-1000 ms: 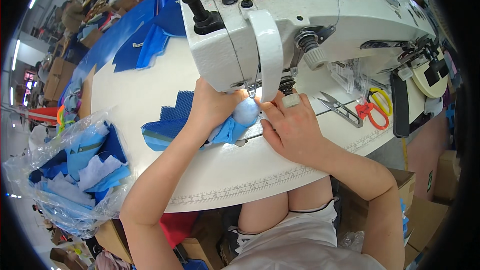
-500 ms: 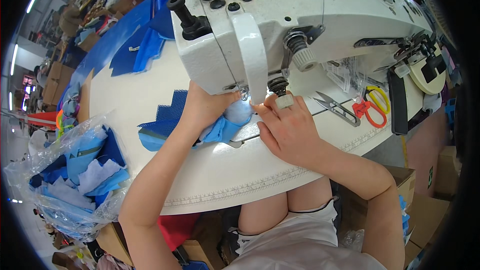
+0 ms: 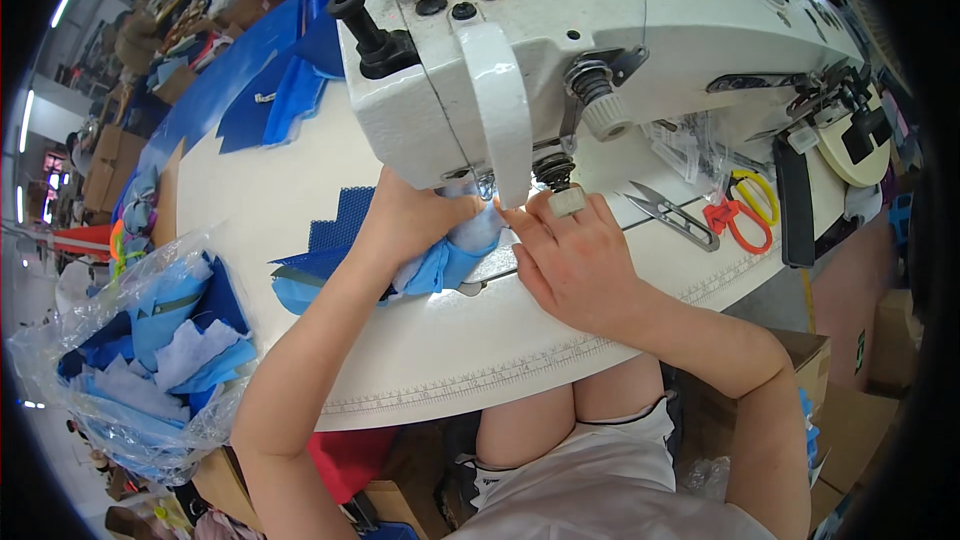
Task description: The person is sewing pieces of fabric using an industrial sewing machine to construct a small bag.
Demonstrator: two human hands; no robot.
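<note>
A white sewing machine (image 3: pixel 440 130) stands over the work, its needle area lit. Under it lies a light-blue fabric piece (image 3: pixel 447 262) with a pale fuzzy layer, bunched toward me. My left hand (image 3: pixel 415 220) grips this fabric left of the needle, thumb pointing at the presser foot; its other fingers are mostly hidden. My right hand (image 3: pixel 575 265) lies with fingers stretched out on the right, index fingertip at the fabric's edge by the needle. Dark-blue mesh fabric (image 3: pixel 345 225) sticks out beyond my left wrist.
Thread snips (image 3: pixel 675 215) and red-and-yellow-handled scissors (image 3: pixel 745 215) lie on the right of the white table (image 3: pixel 420 370). A clear plastic bag (image 3: pixel 215 405) of blue cut pieces stands at the left. Blue fabric (image 3: pixel 290 105) lies at the back left.
The fabric and my left hand have shifted very slightly left and away from me. My right hand has barely moved.
</note>
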